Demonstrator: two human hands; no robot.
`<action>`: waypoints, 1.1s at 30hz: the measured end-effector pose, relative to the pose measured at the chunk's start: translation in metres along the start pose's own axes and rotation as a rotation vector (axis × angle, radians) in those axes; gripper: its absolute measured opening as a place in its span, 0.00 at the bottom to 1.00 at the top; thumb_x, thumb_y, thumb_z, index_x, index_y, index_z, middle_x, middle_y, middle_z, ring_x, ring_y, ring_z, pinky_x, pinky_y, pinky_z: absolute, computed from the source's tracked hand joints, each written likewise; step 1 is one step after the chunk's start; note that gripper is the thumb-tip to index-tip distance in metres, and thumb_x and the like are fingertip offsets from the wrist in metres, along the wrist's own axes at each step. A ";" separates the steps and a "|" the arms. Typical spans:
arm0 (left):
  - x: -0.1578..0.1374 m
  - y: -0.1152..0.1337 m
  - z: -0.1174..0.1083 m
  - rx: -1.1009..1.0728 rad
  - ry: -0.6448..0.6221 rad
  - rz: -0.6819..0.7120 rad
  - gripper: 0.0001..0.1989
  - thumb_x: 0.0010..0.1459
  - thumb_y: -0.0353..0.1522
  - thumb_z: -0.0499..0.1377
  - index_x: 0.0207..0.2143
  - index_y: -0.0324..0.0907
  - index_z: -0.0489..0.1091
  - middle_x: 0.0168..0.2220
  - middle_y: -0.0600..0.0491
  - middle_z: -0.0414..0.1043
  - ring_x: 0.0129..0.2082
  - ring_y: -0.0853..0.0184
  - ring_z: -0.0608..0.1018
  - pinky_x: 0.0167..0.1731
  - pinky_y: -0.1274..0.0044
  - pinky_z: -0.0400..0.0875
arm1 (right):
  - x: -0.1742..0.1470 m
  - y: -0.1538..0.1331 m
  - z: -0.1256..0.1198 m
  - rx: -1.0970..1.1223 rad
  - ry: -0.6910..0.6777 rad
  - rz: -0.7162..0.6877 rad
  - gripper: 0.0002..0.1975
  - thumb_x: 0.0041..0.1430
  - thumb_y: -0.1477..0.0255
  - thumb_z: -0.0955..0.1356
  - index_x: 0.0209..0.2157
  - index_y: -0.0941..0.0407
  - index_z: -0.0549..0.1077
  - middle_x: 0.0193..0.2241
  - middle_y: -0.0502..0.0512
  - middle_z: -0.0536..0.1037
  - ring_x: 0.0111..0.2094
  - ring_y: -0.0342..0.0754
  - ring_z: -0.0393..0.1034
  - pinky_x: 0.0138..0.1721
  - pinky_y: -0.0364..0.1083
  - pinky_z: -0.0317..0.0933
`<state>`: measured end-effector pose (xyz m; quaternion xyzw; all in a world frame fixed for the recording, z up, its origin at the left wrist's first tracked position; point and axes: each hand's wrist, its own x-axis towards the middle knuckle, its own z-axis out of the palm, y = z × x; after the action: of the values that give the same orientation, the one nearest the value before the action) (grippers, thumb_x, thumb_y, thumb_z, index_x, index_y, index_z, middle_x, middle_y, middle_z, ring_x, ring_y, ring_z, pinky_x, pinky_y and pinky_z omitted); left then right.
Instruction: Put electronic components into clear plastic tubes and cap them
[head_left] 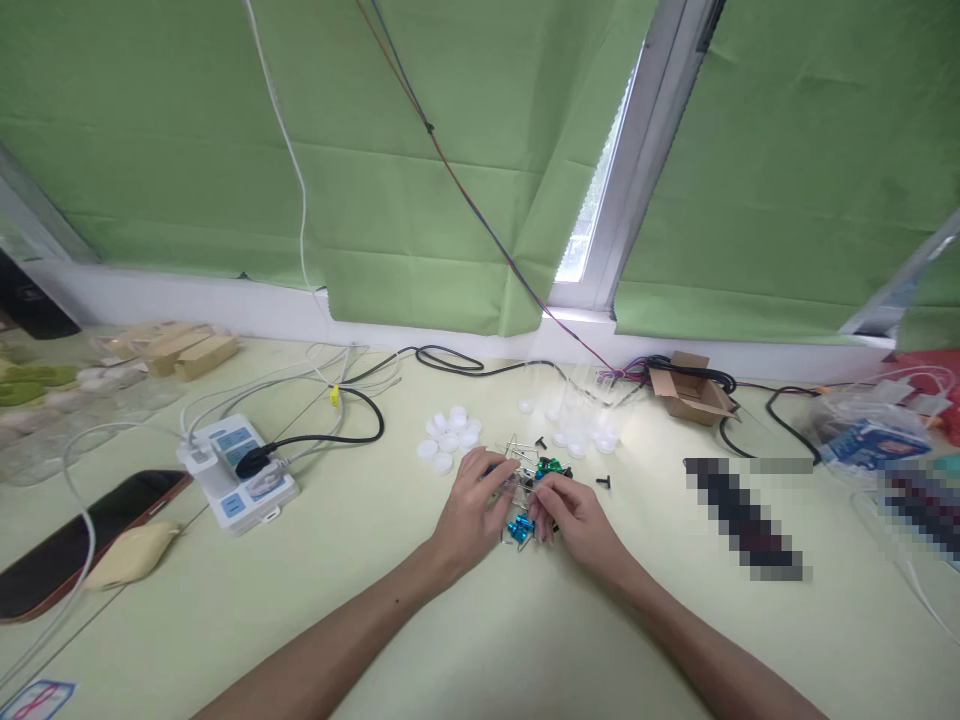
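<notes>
My left hand (480,500) and my right hand (571,510) come together over a small pile of parts on the table. The right thumb and forefinger are pinched; a thin silvery piece (523,487) shows between the two hands, but its kind is unclear. My left fingers are bent and closed around something their backs hide. Shiny blue metal parts (520,528) lie just below the fingertips, and green parts (550,466) lie above the right hand. Thin silvery wire-like pieces (517,449) stick out behind. Small black T-shaped pieces (604,482) lie to the right and behind.
White round caps (450,438) are grouped behind my left hand. Clear containers (577,430) stand behind the pile, near an open cardboard box (690,390). At left are a power strip (244,480), a phone-like black slab (82,535) and cables. A bagged blue package (874,440) sits right.
</notes>
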<state>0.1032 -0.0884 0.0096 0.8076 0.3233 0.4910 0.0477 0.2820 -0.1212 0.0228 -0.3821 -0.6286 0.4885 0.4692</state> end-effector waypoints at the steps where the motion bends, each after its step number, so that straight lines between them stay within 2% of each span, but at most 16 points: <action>1: 0.000 0.000 0.000 0.005 -0.001 0.003 0.15 0.61 0.22 0.55 0.48 0.44 0.69 0.40 0.48 0.70 0.43 0.61 0.71 0.44 0.65 0.70 | 0.000 0.001 -0.001 -0.008 -0.005 0.000 0.20 0.66 0.55 0.63 0.28 0.57 0.69 0.23 0.49 0.71 0.20 0.41 0.66 0.22 0.41 0.61; 16: 0.006 -0.001 -0.004 0.024 -0.035 0.047 0.14 0.60 0.21 0.54 0.46 0.43 0.69 0.39 0.48 0.70 0.41 0.62 0.70 0.43 0.66 0.69 | 0.003 0.000 -0.008 0.050 -0.058 0.044 0.17 0.63 0.57 0.67 0.29 0.57 0.71 0.24 0.50 0.73 0.21 0.41 0.68 0.22 0.41 0.62; 25: 0.010 0.000 -0.009 -0.032 -0.091 0.084 0.15 0.60 0.21 0.54 0.46 0.44 0.69 0.39 0.48 0.71 0.42 0.62 0.70 0.43 0.66 0.68 | 0.002 -0.002 -0.009 0.146 -0.143 0.062 0.18 0.61 0.58 0.69 0.27 0.58 0.71 0.21 0.51 0.74 0.19 0.41 0.67 0.20 0.41 0.62; 33: 0.009 0.002 -0.009 -0.040 -0.106 0.099 0.17 0.58 0.19 0.53 0.46 0.44 0.70 0.39 0.48 0.71 0.42 0.61 0.70 0.43 0.67 0.68 | 0.003 -0.004 -0.009 0.164 -0.162 0.065 0.18 0.61 0.59 0.69 0.24 0.58 0.70 0.20 0.51 0.74 0.18 0.41 0.66 0.19 0.41 0.61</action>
<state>0.0997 -0.0872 0.0222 0.8464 0.2700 0.4555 0.0565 0.2899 -0.1170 0.0277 -0.3220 -0.6095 0.5827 0.4305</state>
